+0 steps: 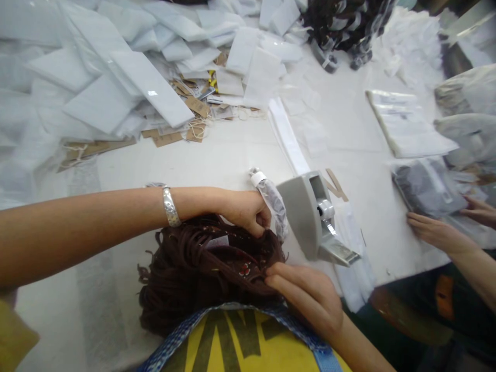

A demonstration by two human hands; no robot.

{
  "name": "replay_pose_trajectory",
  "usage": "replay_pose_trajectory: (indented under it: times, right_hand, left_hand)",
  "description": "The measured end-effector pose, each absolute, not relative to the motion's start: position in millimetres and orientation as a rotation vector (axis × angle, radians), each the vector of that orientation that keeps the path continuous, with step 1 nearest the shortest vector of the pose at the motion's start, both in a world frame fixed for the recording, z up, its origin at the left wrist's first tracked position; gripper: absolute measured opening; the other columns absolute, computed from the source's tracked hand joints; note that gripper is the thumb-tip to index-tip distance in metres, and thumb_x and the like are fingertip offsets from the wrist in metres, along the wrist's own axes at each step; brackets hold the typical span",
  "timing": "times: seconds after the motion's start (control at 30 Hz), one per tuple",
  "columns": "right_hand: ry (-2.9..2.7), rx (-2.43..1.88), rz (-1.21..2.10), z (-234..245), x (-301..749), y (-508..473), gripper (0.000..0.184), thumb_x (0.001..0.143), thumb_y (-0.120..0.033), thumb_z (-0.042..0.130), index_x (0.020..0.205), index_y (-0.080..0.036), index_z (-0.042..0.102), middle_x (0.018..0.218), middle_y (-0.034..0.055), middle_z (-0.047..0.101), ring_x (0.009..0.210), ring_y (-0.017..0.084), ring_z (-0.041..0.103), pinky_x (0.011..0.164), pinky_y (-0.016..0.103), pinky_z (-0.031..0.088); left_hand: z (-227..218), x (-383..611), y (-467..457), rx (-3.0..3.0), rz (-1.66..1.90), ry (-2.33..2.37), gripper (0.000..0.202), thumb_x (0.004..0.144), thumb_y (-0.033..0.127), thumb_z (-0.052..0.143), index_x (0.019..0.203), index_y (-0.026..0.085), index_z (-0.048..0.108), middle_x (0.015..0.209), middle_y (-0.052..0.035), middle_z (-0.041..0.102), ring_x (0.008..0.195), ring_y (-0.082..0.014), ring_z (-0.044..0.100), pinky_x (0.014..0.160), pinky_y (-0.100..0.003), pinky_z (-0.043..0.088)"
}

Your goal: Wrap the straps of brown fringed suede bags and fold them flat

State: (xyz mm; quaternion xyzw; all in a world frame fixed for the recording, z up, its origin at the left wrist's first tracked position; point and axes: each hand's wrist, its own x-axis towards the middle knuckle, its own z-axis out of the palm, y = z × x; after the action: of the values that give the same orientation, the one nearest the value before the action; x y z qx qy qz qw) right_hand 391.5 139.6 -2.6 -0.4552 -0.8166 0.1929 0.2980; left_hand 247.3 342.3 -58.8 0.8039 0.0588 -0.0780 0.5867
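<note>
A tangled bundle of dark brown cords or straps [194, 274] with small red beads lies at the table's near edge. My left hand [246, 209], with a silver bangle on the wrist, is closed on the top of the bundle and on a clear plastic wrapped piece [273, 201]. My right hand [306, 292] pinches the bundle's right side near the beads. A grey tape dispenser [310, 217] stands just right of both hands.
Flat white packets [127, 77] and brown hang tags [174, 137] are heaped at the back left. Dark goods [344, 26] pile at the back. Another person's hands [437, 232] press on a bagged dark item [426, 188] at the right. A plastic sleeve stack [406, 124] lies nearby.
</note>
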Motion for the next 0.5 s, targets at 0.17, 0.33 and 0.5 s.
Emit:
replay_pose_trajectory:
  times: [0.17, 0.33, 0.5]
  right_hand:
    - [-2.244, -1.174, 0.418, 1.0, 394.0, 138.6, 0.027, 0.095, -0.01, 0.051, 0.118, -0.008, 0.064, 0.106, 0.0157, 0.073, 0.097, 0.018, 0.07, 0.075, 0.025, 0.058]
    - [-2.229, -1.156, 0.452, -2.4, 391.7, 144.0, 0.025, 0.096, -0.013, 0.049, 0.117, -0.012, 0.064, 0.105, 0.0138, 0.074, 0.086, 0.017, 0.071, 0.069, 0.025, 0.058]
    - [-2.206, -1.257, 0.546, -4.5, 382.4, 154.6, 0.016, 0.096, -0.016, 0.051, 0.105, -0.017, 0.063, 0.104, 0.0068, 0.073, 0.077, 0.012, 0.07, 0.065, 0.019, 0.056]
  left_hand:
    - [-69.3, 246.2, 339.3, 1.941, -0.022, 0.255, 0.016, 0.068, 0.008, 0.062, 0.083, 0.011, 0.068, 0.07, -0.0001, 0.064, 0.065, -0.0119, 0.055, 0.061, -0.02, 0.044]
    - [-71.1, 246.3, 335.7, 1.982, 0.06, 0.284, 0.018, 0.071, 0.013, 0.064, 0.088, 0.012, 0.069, 0.079, -0.0033, 0.07, 0.07, -0.0149, 0.059, 0.068, -0.024, 0.048]
    - [-55.7, 235.7, 345.2, 1.992, 0.083, 0.351, 0.021, 0.086, 0.024, 0.058, 0.1, 0.014, 0.071, 0.097, -0.0069, 0.074, 0.083, -0.0176, 0.065, 0.08, -0.027, 0.049]
